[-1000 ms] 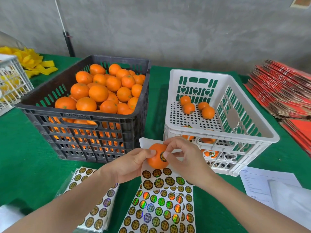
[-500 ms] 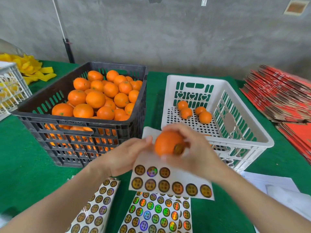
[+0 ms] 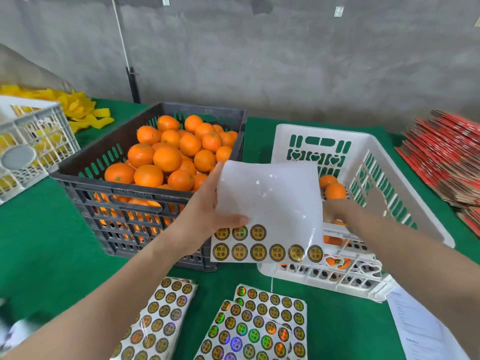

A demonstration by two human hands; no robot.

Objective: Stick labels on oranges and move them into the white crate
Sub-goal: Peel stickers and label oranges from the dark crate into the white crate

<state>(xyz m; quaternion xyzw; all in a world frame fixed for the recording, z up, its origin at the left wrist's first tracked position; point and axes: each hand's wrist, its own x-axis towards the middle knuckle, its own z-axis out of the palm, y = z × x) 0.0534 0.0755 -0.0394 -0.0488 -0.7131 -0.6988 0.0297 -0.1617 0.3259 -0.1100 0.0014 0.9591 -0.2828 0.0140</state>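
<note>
My left hand (image 3: 207, 211) pinches a mostly peeled label sheet (image 3: 270, 201) by its left edge and holds it up in front of both crates; round gold labels line its lower rows. My right hand (image 3: 337, 207) reaches over the near wall into the white crate (image 3: 405, 183). The sheet hides its fingers, so I cannot tell whether they hold an orange. A few oranges (image 3: 335, 190) lie on the white crate's floor. The black crate (image 3: 124, 189) on the left is heaped with oranges (image 3: 166, 158).
Full label sheets (image 3: 254, 323) lie on the green cloth near me, with another stack (image 3: 161, 320) to their left. A white paper (image 3: 420, 331) lies at the right front. Red flat cartons (image 3: 446, 157) are piled far right. A white basket (image 3: 28, 141) and yellow netting (image 3: 78, 107) sit far left.
My right hand carried the labelled orange away from the sheet and down into the white crate. My left hand lifted the label sheet higher.
</note>
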